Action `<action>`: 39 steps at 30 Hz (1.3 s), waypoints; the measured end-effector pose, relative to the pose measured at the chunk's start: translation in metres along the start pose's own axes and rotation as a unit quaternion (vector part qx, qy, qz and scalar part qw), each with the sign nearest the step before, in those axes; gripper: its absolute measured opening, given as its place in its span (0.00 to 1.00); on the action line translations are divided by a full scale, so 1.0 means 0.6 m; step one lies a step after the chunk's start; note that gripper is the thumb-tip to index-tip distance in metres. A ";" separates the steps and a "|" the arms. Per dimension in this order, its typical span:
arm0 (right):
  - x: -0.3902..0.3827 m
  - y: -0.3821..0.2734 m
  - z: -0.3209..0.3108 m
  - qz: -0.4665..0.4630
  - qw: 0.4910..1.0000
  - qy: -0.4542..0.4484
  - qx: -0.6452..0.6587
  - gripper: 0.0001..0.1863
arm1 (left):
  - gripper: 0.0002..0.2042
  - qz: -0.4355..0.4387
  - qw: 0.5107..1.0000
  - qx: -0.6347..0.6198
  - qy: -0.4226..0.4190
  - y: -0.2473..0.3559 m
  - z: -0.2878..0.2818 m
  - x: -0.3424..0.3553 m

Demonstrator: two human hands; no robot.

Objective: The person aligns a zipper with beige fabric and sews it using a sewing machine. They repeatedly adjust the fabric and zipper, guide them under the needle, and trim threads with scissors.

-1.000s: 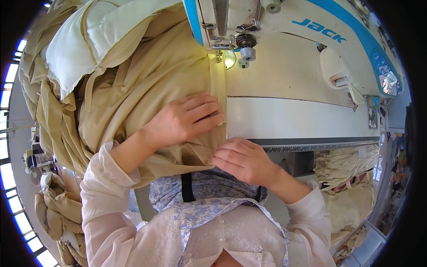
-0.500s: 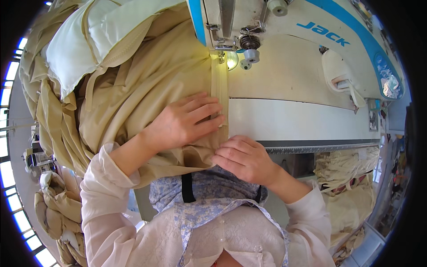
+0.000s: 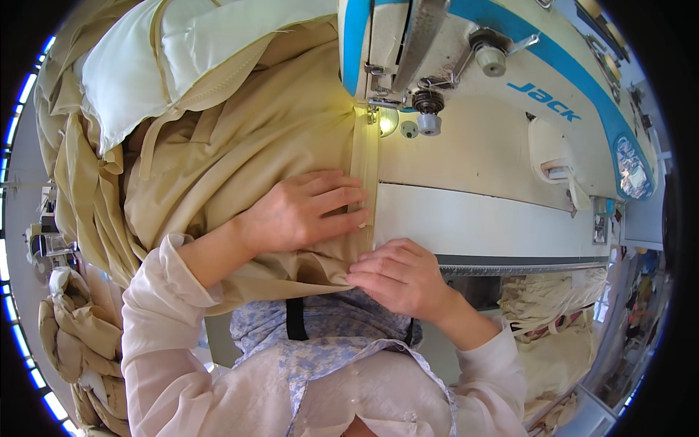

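Note:
A big heap of tan fabric (image 3: pixel 218 146) lies on the sewing table, its folded edge strip (image 3: pixel 364 160) running under the presser foot (image 3: pixel 373 113) of a white and blue sewing machine (image 3: pixel 495 95). My left hand (image 3: pixel 302 211) lies flat on the fabric, fingers spread, fingertips touching the strip. My right hand (image 3: pixel 397 277) pinches the near end of the fabric's edge at the table's front, fingers curled on the cloth.
The white machine bed (image 3: pixel 495 226) stretches right of the seam. More tan cloth is bundled at the lower left (image 3: pixel 73 342) and piled under the table at the right (image 3: pixel 553 328). A cream padded piece (image 3: pixel 138 73) tops the heap.
The view has come closer to the needle area. Both hands keep their hold on the fabric, which has fed slightly toward the presser foot.

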State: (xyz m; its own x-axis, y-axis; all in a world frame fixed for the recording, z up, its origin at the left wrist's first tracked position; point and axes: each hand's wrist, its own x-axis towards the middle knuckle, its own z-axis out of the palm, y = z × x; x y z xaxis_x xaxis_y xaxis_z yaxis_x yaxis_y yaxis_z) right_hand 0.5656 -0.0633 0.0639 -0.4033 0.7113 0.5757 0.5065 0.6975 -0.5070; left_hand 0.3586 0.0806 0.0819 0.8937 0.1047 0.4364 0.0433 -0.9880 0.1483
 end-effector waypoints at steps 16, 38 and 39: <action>0.061 0.041 -0.019 0.032 0.996 -0.026 -0.076 0.09 | 0.12 -0.017 0.999 -0.022 0.047 -0.084 0.012 0.027; 0.068 0.070 -0.022 0.015 0.994 -0.014 -0.110 0.09 | 0.17 -0.017 0.999 -0.022 0.036 -0.124 0.014 0.039; 0.073 0.073 -0.025 0.015 0.993 -0.018 -0.115 0.09 | 0.16 -0.019 0.999 -0.029 0.039 -0.130 0.015 0.041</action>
State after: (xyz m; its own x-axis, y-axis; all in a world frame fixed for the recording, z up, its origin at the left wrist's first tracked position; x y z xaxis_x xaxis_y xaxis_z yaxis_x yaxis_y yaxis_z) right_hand 0.5816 -0.0028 0.0766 -0.4103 0.7370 0.5371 0.6777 0.6405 -0.3612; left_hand 0.3812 0.1594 0.0733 0.8539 0.1526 0.4975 0.0487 -0.9753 0.2157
